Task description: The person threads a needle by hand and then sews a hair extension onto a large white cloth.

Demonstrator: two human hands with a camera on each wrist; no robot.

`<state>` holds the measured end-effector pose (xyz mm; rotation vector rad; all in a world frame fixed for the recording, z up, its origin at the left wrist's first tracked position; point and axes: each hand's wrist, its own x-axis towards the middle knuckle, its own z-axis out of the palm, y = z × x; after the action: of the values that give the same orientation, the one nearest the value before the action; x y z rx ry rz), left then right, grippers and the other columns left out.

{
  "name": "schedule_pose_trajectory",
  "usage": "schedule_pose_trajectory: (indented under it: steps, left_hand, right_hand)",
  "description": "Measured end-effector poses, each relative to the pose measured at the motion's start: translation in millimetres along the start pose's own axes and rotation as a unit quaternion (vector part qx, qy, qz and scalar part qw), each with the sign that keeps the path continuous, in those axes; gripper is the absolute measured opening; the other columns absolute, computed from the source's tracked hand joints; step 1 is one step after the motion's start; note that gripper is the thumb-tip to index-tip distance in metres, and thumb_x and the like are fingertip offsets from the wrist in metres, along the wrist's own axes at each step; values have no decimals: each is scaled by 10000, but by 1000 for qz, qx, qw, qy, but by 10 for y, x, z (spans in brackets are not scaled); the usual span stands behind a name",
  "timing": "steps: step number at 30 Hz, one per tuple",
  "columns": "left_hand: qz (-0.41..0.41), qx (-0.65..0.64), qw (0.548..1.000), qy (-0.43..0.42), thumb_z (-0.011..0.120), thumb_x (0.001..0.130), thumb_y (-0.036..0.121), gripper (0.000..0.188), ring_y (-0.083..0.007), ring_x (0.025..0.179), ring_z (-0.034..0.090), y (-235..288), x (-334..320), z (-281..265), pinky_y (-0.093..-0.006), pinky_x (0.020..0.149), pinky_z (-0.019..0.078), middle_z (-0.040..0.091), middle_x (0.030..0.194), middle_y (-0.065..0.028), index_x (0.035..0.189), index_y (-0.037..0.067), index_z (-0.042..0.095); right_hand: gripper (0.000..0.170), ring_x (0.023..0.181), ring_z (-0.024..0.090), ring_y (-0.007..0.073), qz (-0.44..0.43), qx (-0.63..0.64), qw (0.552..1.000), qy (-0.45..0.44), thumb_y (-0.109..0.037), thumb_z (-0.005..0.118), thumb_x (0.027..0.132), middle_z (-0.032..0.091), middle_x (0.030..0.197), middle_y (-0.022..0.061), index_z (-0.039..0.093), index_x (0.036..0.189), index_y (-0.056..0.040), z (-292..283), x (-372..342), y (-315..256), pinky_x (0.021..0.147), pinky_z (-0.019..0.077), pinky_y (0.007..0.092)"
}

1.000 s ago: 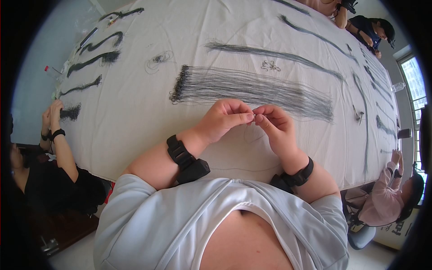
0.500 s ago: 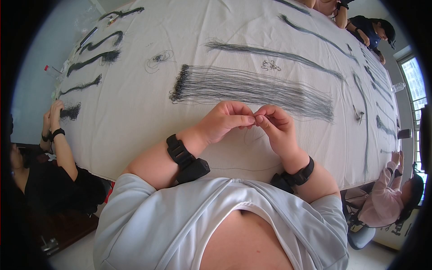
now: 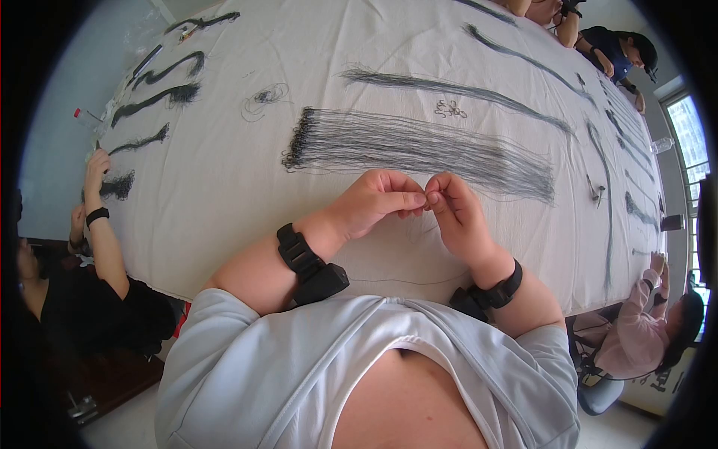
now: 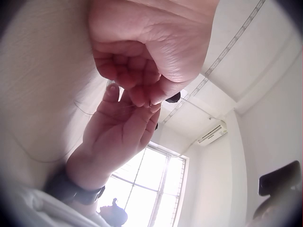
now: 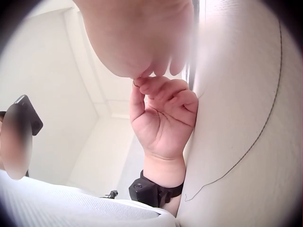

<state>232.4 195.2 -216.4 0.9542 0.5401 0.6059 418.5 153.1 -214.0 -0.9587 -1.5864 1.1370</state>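
Observation:
In the head view my left hand (image 3: 374,202) and right hand (image 3: 461,217) meet fingertip to fingertip just in front of a wide bundle of dark strands (image 3: 426,150). Both pinch a fine thread between thumb and finger; a thin loop (image 4: 84,110) of it shows in the left wrist view. What lies right between the tips is too small to make out. The right wrist view shows my left hand (image 5: 163,125) with its fingers curled, and a dark twisted thread (image 5: 255,139) on the cloth.
Beyond the wide bundle lie another long bundle (image 3: 456,91), small curled pieces (image 3: 450,110) and a loose coil (image 3: 265,97). Several more bundles line both sides of the white cloth (image 3: 224,202). Other people sit around the table, one at the left (image 3: 105,292).
My right hand has turned slightly, its fingers more upright, still meeting the left at the tips. My left hand has barely moved. The person at the left has raised one hand.

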Motion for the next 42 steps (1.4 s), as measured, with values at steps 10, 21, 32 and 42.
schedule_pose_trajectory:
  steps: [10, 21, 32, 42]
  left_hand:
    - [0, -21, 1000, 1, 583, 873, 170, 160, -95, 764, 555, 18, -7, 9, -243, 731, 461, 623, 853, -24, 928, 31, 638]
    - [31, 14, 999, 2, 607, 854, 129, 122, -80, 755, 544, 6, -7, 18, -221, 707, 446, 634, 844, -37, 905, 24, 642]
    - [41, -6, 999, -2, 611, 846, 107, 95, -90, 766, 551, -2, -8, -9, -229, 723, 453, 613, 825, -21, 898, 31, 635]
    - [35, 0, 999, -4, 612, 836, 106, 103, -90, 772, 547, 9, -18, 2, -231, 729, 449, 609, 827, -22, 901, 29, 633]
  right_hand:
    - [37, 806, 558, 139, 17, 9, 1000, -2, -4, 507, 917, 553, 892, 69, 497, 948, 14, 9, 1, -3, 712, 469, 257]
    - [67, 826, 550, 110, 50, 92, 994, 3, -46, 523, 929, 560, 908, 42, 509, 964, 10, 11, -8, -6, 736, 457, 240]
    - [88, 851, 547, 89, 31, 91, 995, 27, -50, 555, 917, 575, 910, 32, 527, 972, 12, 10, -8, -10, 749, 452, 218]
    - [86, 833, 537, 87, 30, 77, 996, 18, -58, 545, 924, 566, 901, 30, 520, 969, 10, 9, -6, -14, 733, 446, 215]
